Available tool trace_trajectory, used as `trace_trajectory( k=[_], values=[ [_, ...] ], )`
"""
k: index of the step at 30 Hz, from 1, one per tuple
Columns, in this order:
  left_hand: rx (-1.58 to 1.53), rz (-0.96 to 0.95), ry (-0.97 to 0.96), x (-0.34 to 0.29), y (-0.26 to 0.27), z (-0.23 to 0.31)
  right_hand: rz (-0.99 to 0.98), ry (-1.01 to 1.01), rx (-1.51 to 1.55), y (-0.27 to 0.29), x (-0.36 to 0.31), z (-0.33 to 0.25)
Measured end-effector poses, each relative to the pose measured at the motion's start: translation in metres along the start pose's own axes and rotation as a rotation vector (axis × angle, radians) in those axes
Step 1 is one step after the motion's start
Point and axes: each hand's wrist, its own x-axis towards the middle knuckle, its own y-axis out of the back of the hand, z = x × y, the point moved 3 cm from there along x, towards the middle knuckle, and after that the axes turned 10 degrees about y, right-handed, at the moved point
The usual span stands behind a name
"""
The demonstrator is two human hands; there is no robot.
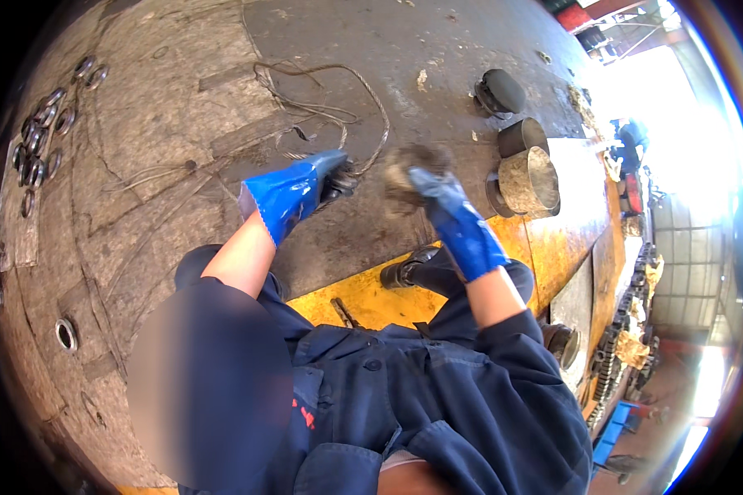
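My left hand [301, 190], in a blue rubber glove, is closed around a dark, shiny metal part [338, 183]; its exact kind is hidden by the fingers. A blue glove also covers my right hand [454, 214]. Its fingers are closed on a greyish-brown, rag-like bundle [409, 177], smeared by motion. The bundle is to the right of the metal part, with a gap between them. Just beyond my left hand lies a loop of wire rope [376, 97] on the dark floor sheet.
Metal rings [37, 144] lie in a group at the far left, and a single ring [66, 334] lies nearer. On the right stand an open metal cylinder [528, 183], a dark cylinder [520, 139] and a black round part [502, 91]. A dark tool [343, 312] lies on yellow flooring [322, 299].
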Motion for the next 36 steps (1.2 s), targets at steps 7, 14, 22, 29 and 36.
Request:
trace_trajectory(
  k=[7,14,22,29,36],
  values=[
    [0.692,0.156,-0.568,-0.033,0.016,0.011,-0.414,-0.157,0.367,-0.133,-0.020,-0.017],
    [0.875,0.191,-0.577,-0.057,0.015,0.017,-0.462,-0.181,-0.105,-0.116,-0.021,-0.012],
    [0.436,0.140,-0.050,-0.054,0.002,0.025,-0.020,-0.033,-0.619,-0.028,-0.042,-0.067],
    [0.373,0.373,-0.002,-0.059,0.004,0.017,-0.086,0.738,-0.595,-0.131,-0.001,-0.127],
    [0.369,0.186,-0.280,-0.045,0.027,-0.040,-0.456,0.658,-1.265,-0.262,0.018,-0.052]
  ],
)
